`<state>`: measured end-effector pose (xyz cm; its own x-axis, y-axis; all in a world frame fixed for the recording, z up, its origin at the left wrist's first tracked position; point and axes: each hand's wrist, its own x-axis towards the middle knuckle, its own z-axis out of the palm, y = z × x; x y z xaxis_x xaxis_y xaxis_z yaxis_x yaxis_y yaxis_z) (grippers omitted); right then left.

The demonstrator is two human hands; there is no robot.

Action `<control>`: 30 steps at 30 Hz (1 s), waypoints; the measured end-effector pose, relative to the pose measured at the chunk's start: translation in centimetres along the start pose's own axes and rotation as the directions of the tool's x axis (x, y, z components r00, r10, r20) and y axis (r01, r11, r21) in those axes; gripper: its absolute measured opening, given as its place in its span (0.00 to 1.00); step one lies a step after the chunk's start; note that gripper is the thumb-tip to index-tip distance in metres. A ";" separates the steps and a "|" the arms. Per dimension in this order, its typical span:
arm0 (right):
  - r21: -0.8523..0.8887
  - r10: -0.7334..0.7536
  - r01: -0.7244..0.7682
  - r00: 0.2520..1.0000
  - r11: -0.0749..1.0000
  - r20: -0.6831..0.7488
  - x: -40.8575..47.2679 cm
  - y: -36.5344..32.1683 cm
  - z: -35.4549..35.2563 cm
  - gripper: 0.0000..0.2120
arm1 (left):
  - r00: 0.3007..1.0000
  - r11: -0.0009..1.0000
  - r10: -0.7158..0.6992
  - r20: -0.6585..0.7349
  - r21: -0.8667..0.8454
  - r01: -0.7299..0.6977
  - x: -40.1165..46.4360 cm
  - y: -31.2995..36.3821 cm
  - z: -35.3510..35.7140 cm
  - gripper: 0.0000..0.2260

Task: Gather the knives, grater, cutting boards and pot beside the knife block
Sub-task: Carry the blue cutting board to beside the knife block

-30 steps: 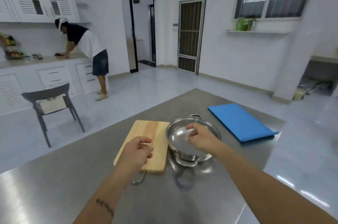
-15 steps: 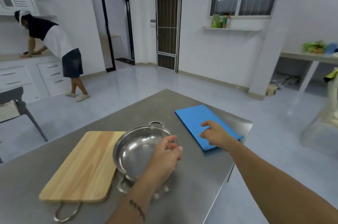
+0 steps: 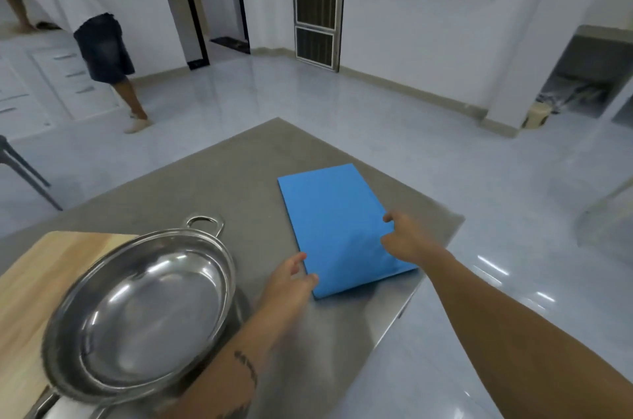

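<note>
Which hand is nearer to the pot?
The left hand. It is just right of the pot, with its fingers at the near left edge of the blue cutting board. The right hand is farther, on the board's right side.

light: bright, even, cool white indoor | glare: streaks on the glossy floor point(image 3: 513, 268) and highlights in the steel pot point(image 3: 144, 312) | shadows: faint, soft on the counter point(image 3: 239, 185) | blur: motion smear on pot rim and frame edges | distortion: wide-angle bending of walls and door lines
</note>
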<state>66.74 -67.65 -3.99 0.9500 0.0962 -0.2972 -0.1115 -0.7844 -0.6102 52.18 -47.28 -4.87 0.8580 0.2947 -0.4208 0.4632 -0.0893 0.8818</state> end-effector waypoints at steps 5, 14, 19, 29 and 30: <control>-0.120 0.060 -0.053 0.997 0.991 0.055 2.5 1.9 0.4 0.31 | 0.997 0.999 -0.042 -0.068 0.025 0.044 3.3 -1.6 2.2 0.24; 0.031 0.186 -0.185 0.981 0.982 -0.045 2.7 2.6 2.7 0.34 | 0.989 0.994 -0.082 -0.122 0.066 0.090 6.1 -2.5 3.6 0.26; 0.115 0.217 -0.216 0.976 0.970 -0.001 2.2 2.5 3.0 0.32 | 0.979 0.995 -0.098 -0.176 -0.010 0.098 6.6 -2.2 2.4 0.27; 0.141 0.137 -0.139 0.990 0.980 0.023 -0.8 1.8 4.1 0.33 | 0.949 0.979 0.117 -0.293 0.196 -0.061 3.0 -3.1 2.6 0.32; 0.154 0.121 -0.122 0.993 0.981 0.016 -1.4 1.8 4.2 0.33 | 0.944 0.973 0.136 -0.302 0.220 -0.070 2.6 -2.9 2.4 0.31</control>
<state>64.00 -66.62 -7.81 0.9248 0.0104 -0.3802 -0.2698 -0.6865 -0.6752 53.62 -48.48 -9.03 0.8057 0.5528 -0.2129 0.4394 -0.3167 0.8406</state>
